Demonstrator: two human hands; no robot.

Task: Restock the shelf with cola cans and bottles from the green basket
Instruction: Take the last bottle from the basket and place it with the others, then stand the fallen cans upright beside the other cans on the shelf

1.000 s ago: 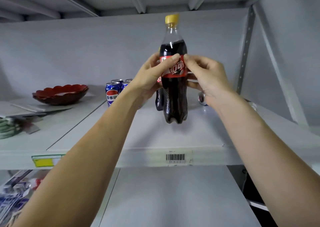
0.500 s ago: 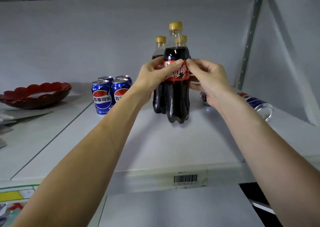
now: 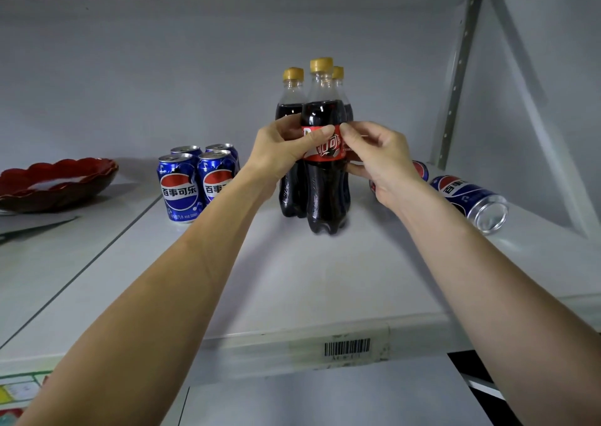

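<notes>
Taking the front cola bottle (image 3: 325,165) as the marker and reading left to right: well to its left sits a red scalloped dish (image 3: 55,180), then four upright Pepsi cans (image 3: 198,182) stand nearer. The left hand (image 3: 283,152) and right hand (image 3: 377,159) both pinch the bottle's red label, closed on it as it stands on the white shelf (image 3: 292,279), with two more bottles (image 3: 292,126) just behind. To its right Pepsi cans (image 3: 471,203) lie on their sides. The green basket is out of view, so what remains is unclear; righting those cans seems left.
</notes>
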